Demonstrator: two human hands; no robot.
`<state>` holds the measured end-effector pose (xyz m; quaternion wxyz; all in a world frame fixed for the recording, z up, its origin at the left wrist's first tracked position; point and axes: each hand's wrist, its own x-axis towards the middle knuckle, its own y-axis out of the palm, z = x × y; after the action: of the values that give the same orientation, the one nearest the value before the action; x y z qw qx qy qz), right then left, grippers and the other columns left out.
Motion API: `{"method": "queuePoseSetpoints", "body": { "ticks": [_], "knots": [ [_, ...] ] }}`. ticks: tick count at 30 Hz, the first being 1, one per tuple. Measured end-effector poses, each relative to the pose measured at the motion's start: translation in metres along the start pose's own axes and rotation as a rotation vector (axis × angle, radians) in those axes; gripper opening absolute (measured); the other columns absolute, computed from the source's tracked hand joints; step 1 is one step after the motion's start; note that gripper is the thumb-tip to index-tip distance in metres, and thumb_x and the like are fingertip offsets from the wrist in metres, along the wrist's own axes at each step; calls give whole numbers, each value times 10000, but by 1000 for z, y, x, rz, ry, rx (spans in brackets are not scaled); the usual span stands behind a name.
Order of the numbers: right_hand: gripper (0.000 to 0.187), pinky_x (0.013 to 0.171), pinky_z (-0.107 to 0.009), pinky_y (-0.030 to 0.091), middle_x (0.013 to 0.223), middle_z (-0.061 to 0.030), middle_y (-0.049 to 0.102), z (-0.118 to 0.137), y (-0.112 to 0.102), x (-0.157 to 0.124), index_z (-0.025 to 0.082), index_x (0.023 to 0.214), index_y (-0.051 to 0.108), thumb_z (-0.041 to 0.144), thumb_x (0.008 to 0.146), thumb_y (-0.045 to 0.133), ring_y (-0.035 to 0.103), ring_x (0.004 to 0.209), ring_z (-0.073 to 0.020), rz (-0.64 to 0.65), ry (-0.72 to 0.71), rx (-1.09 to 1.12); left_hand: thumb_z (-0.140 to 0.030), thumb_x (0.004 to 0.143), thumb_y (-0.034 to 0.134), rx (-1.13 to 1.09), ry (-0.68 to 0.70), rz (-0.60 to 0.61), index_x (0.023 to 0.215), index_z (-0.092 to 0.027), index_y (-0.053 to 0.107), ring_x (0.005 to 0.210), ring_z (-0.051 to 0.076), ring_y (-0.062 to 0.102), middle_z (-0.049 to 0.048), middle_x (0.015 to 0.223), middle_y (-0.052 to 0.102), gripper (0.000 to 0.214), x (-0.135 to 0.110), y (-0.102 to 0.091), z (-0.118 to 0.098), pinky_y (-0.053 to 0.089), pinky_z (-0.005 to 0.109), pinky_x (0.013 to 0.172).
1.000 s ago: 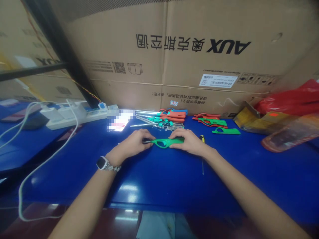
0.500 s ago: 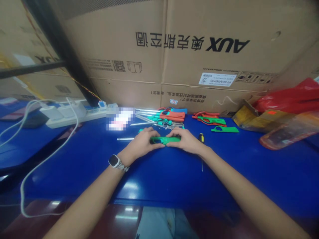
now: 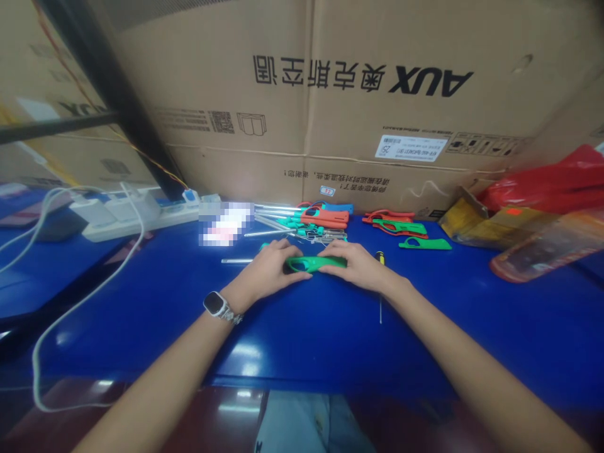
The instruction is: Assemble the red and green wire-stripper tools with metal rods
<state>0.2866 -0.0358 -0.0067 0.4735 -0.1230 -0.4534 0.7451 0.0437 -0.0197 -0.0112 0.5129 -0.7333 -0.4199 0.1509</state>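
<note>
My left hand (image 3: 271, 267), with a watch on its wrist, is closed round the left end of a green long-nozzle lighter (image 3: 315, 263). My right hand (image 3: 356, 267) grips the other end of the handle, thumb in front and fingers behind. The handle lies sideways just above the blue table, its trigger opening between the hands. A metal tube (image 3: 236, 261) sticks out left beyond my left hand; where it joins is hidden by the fingers. A screwdriver (image 3: 380, 258) with a yellow and black handle lies beside my right wrist, partly covered by it.
Behind the hands lies a pile of lighters (image 3: 325, 218) with metal tubes. Loose green and red handle shells (image 3: 425, 243) lie to the right, near a torn box (image 3: 465, 214) and a plastic jar (image 3: 542, 251). A power strip (image 3: 117, 226) with white cables is left. A large carton (image 3: 330, 113) stands behind.
My right hand has shifted its hold slightly on the green lighter, its fingers now straighter along the handle. The left hand keeps its grip. The camera view has moved a little.
</note>
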Motion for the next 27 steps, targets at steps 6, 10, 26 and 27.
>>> {"method": "queuePoseSetpoints", "body": {
  "ticks": [6,10,26,27],
  "knots": [
    [241,909,-385,491,1078,-68,663,2,-3,-2,248,1122,727,367,942,619,626,988,-213,17,-48,-54,-571,855,645,5,6,-7,1103,-216,675,984,267,576,81,1064,607,435,0,1,0,467,436,904],
    [272,900,-405,482,1086,-74,658,-2,-3,-4,267,1169,717,380,943,617,613,985,-221,30,-34,-111,-551,840,675,-1,17,-23,1094,-213,677,967,258,571,79,1060,593,422,-1,3,1,472,429,889],
    [192,792,-328,469,987,-52,664,3,-15,10,199,1015,739,290,847,723,619,875,-197,158,84,-30,-497,837,707,-60,6,-28,1075,-203,719,963,257,590,84,1069,630,378,1,5,-3,458,394,870],
    [175,776,-317,469,967,-47,672,5,-16,12,193,983,735,281,832,732,620,862,-192,167,101,-25,-502,817,727,-52,-7,-22,1064,-208,724,968,261,591,83,1072,636,384,1,5,-3,457,394,866]
  ]
}}
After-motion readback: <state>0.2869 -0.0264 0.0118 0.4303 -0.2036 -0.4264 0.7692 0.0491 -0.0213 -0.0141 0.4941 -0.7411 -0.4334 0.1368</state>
